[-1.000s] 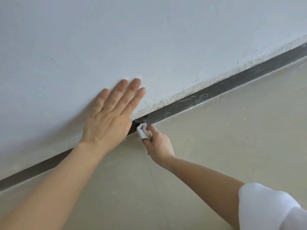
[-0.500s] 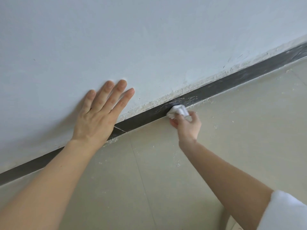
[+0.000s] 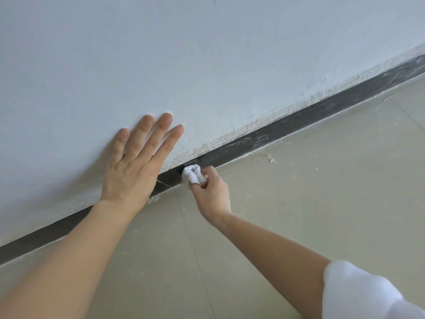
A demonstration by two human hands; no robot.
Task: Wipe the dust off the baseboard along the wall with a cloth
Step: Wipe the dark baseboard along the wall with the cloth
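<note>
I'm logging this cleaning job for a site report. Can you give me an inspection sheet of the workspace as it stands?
Surface: beige tiled floor meeting a white wall.
Job's things: dark baseboard, with pale dusty streaks to the right of the cloth; the cloth is white, bunched and pressed against the baseboard.
Clutter: white crumbs on the floor along the baseboard; rough plaster edge above it.
Grippers: left hand flat on the wall, fingers straight; right hand grips the cloth.
Cables: nothing seen.
Surroundings: white sleeve on the right arm.
</note>
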